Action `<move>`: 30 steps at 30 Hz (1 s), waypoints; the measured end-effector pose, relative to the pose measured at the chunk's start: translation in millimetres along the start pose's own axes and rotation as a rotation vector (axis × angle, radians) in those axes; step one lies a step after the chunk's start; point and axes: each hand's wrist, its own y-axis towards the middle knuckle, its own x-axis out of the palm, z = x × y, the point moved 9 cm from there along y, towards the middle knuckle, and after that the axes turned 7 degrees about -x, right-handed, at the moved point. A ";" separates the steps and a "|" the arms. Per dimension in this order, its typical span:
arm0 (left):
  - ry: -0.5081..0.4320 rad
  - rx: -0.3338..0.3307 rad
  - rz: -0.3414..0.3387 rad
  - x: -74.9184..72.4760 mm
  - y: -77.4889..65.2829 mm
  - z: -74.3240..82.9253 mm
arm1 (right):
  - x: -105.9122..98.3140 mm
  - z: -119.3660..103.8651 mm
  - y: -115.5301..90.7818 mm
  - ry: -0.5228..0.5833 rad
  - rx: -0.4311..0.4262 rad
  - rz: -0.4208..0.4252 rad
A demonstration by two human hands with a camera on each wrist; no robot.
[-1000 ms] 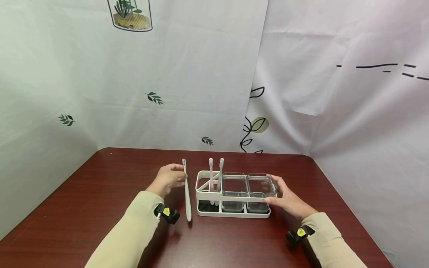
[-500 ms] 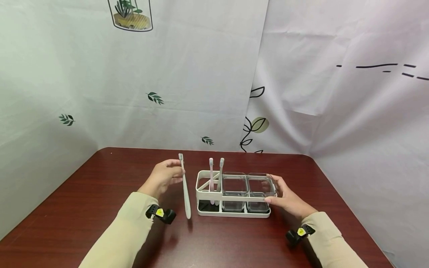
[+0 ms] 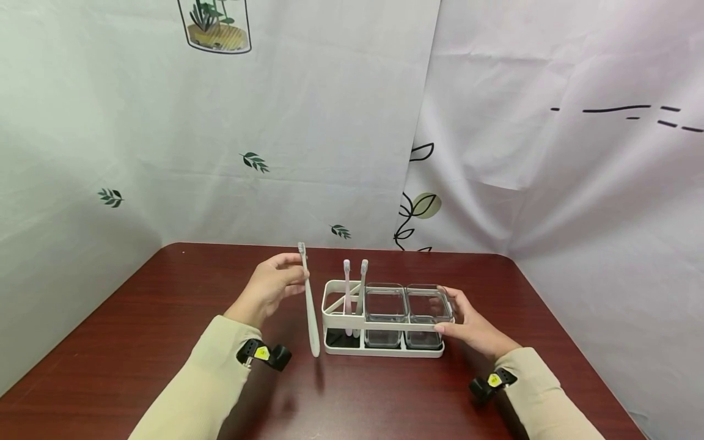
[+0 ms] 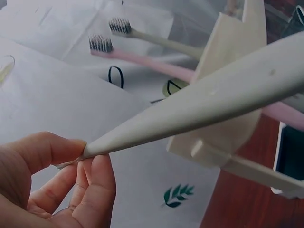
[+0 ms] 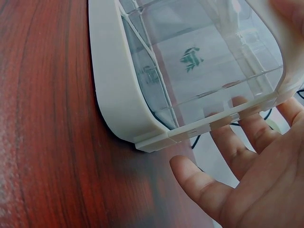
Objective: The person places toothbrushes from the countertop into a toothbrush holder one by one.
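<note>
My left hand [image 3: 269, 287] pinches a pale toothbrush [image 3: 312, 318] near its head, with the brush nearly upright and its handle pointing down. The brush hangs over the table, just left of a white toothbrush holder [image 3: 385, 353]. In the left wrist view, thumb and fingertips close on the thin neck of this toothbrush [image 4: 190, 107]. My right hand [image 3: 473, 327] grips the holder's right end, thumb at the front and fingers behind. A pink toothbrush [image 3: 347, 290] and a grey-green toothbrush [image 3: 362, 282] stand in the holder's left compartment.
Two clear cups, a left cup [image 3: 385, 305] and a right cup [image 3: 428, 304], sit in the holder's other compartments. The dark red wooden table [image 3: 165, 318] carries everything. A white printed cloth [image 3: 308, 122] hangs behind and along the sides.
The pale toothbrush has risen with my left hand, going slightly left and then back right toward the holder. My right hand and the holder have kept their place.
</note>
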 end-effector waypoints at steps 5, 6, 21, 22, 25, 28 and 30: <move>-0.038 0.029 -0.020 6.7 -5.7 9.8 | -0.1 0.5 0.3 0.005 -0.005 0.000; -0.042 0.034 -0.023 8.2 -6.9 11.5 | 0.1 0.4 0.4 0.008 -0.008 -0.001; -0.134 0.070 0.052 16.8 -18.8 23.1 | 1.2 -0.9 0.2 0.010 -0.011 -0.004; -0.147 0.075 0.062 16.8 -19.8 24.1 | 1.1 -0.8 0.1 0.008 -0.011 -0.003; -0.183 0.098 0.090 17.2 -23.1 27.8 | 0.7 -0.3 0.3 0.004 -0.011 -0.001; -0.219 0.125 0.114 17.9 -26.2 31.0 | 0.5 -0.2 0.4 -0.002 -0.013 -0.002; -0.239 0.145 0.135 17.9 -28.0 32.7 | 0.4 -0.3 0.4 -0.004 -0.014 -0.001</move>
